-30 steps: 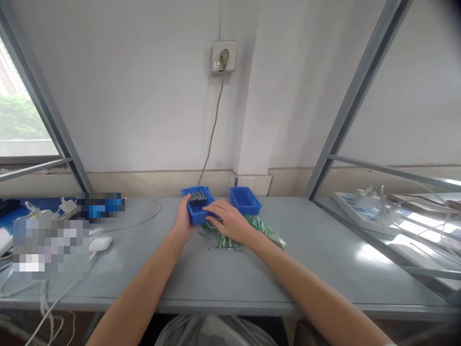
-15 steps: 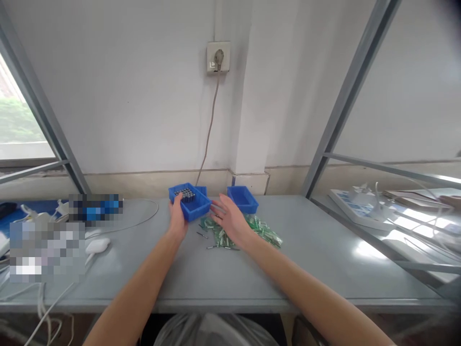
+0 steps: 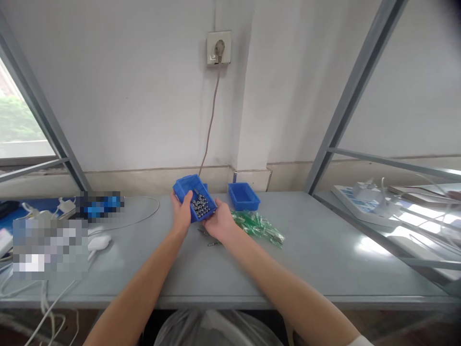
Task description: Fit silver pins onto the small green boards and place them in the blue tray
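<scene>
Both hands hold a blue plastic bin (image 3: 187,184), tilted down toward me and to the right. Small round metal parts (image 3: 201,206) lie loose in its lower end. My left hand (image 3: 181,211) grips the left side, its thumb over the rim. Around the lower right corner, my right hand (image 3: 219,222) is closed from below, its fingers partly hidden. Green-and-clear plastic packets (image 3: 257,226) lie just right of that hand. A few thin metal pieces (image 3: 212,244) rest on the table beneath the bin.
Another blue bin (image 3: 244,197) stands near the wall, with one more partly hidden behind the held bin. White cables and a white adapter (image 3: 100,242) lie on the left of the grey table (image 3: 317,259). Slanted metal posts (image 3: 355,96) rise at both sides.
The bin has been tipped toward me, and its metal parts have gone from the far left end to the near right end. My right hand has closed on its corner.
</scene>
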`<action>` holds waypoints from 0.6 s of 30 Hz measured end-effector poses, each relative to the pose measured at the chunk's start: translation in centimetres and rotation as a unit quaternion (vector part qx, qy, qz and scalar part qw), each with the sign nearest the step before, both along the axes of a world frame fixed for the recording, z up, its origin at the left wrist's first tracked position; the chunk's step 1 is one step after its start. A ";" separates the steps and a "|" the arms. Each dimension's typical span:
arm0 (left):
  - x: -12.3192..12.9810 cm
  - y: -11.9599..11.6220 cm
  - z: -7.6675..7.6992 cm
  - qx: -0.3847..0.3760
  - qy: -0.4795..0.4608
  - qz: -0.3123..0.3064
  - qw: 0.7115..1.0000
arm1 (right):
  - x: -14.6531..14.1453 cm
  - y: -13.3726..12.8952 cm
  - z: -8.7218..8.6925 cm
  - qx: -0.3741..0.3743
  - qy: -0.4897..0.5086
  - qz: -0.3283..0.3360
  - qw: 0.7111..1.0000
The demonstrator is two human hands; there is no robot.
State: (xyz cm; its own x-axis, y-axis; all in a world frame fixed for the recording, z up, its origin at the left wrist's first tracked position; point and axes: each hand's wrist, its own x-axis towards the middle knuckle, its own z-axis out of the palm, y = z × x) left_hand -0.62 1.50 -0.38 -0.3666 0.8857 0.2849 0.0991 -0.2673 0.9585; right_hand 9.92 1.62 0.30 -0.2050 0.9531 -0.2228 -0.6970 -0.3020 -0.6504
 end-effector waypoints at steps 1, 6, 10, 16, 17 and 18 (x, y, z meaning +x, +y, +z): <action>0.2 -0.1 0.1 0.017 -0.011 -0.001 1.000 | 0.1 -0.2 0.3 -0.011 0.014 -0.002 1.000; 0.9 -0.7 0.6 0.060 -0.050 0.006 0.997 | -0.1 -1.0 1.3 -0.046 0.058 -0.003 0.997; 0.6 -1.0 0.7 0.096 -0.027 0.030 0.995 | -0.2 -1.6 1.6 -0.057 0.065 0.006 0.996; 0.4 -1.4 0.7 0.137 0.065 0.055 0.987 | 0.7 -2.4 1.8 -0.070 0.023 -0.036 0.997; 0.4 -1.5 0.8 0.142 0.075 0.059 0.985 | 0.8 -2.5 1.7 -0.060 0.014 -0.036 0.997; 0.3 -1.6 0.9 0.147 0.084 0.066 0.983 | 0.7 -2.6 1.5 -0.047 0.003 -0.031 0.998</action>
